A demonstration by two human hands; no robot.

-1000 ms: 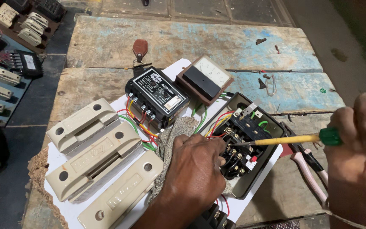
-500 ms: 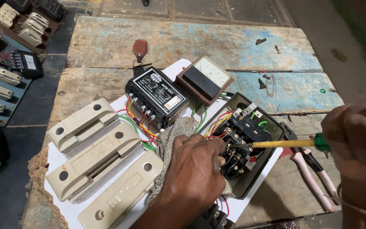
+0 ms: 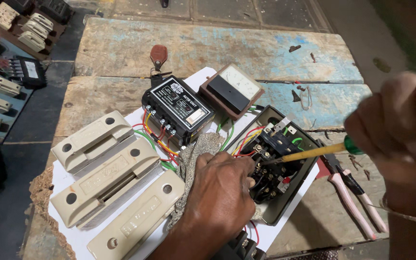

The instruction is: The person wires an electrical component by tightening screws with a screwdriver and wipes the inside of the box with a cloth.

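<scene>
My right hand (image 3: pixel 400 130) grips a screwdriver (image 3: pixel 309 153) with a yellow shaft and green handle, its tip down inside an open black switch box (image 3: pixel 278 168) full of red, yellow and green wires. My left hand (image 3: pixel 220 197) rests on the near left side of that box, fingers curled against its terminals and over a grey rag (image 3: pixel 193 154). Whether the fingers pinch a wire is hidden. Behind the box stand a black control unit (image 3: pixel 176 108) and a brown panel meter (image 3: pixel 232 89), all on a white board (image 3: pixel 68 178).
Three cream fuse carriers (image 3: pixel 107 173) lie in a row on the board's left. Pink-handled pliers (image 3: pixel 352 197) lie right of the box. A brown key fob (image 3: pixel 158 55) sits on the worn wooden table (image 3: pixel 217 43). More cream and black electrical parts (image 3: pixel 10 58) lie on the floor at left.
My right hand has lifted toward the camera and to the right, tilting the screwdriver while its tip stays in the box. The left hand has barely moved.
</scene>
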